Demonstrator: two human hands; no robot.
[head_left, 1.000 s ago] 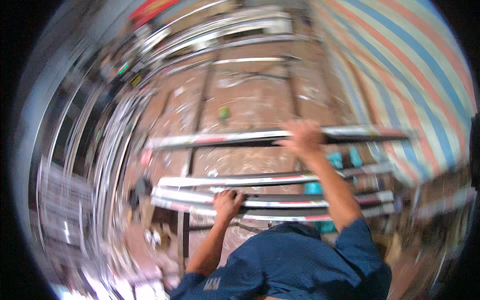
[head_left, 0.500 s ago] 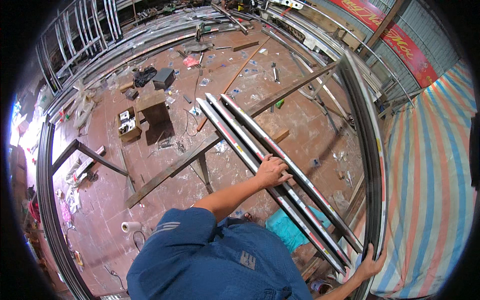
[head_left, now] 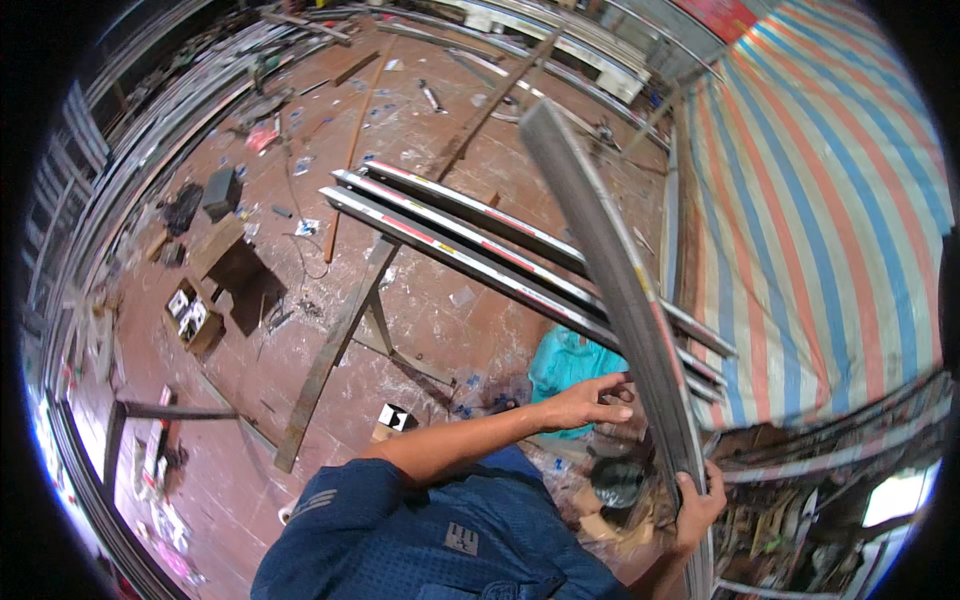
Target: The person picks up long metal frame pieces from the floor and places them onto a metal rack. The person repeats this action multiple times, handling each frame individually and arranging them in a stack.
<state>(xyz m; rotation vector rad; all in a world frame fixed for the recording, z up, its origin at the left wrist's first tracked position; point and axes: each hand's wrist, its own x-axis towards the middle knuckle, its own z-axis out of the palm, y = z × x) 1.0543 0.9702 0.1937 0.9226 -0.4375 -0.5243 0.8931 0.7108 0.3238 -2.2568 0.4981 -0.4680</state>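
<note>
Two metal rails (head_left: 470, 235) on trestle (head_left: 335, 350); littered reddish floor (head_left: 300, 330); striped tarp (head_left: 830, 220) beside.

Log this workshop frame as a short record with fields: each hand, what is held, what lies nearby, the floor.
left hand: left hand reaches to the long metal bar, fingers at its edge; a closed grip cannot be told
right hand: right hand wrapped around the bar's lower part
held bar: grey, raised, tilted up and away from the person
nearby: two metal profiles lying side by side across a metal trestle
below the hands: teal bag
right side: striped tarpaulin
floor: reddish floor, littered with scraps and a small box
</note>
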